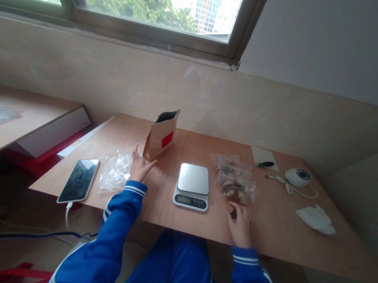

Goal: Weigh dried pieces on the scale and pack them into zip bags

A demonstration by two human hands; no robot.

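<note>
L hand (140, 166) flat by paper bag (161, 134); R hand (240, 224) at nut bags (238, 188).

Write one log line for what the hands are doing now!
left hand: open beside brown paper pouch | right hand: touching clear plastic bag of snacks | silver kitchen scale: between

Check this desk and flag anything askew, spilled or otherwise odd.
Little stands out. The phone lies at the table's front left corner, its plugged end just past the edge. The brown paper bag stands open and leans slightly. Nothing looks spilled; the scale sits flat and bare.
</note>
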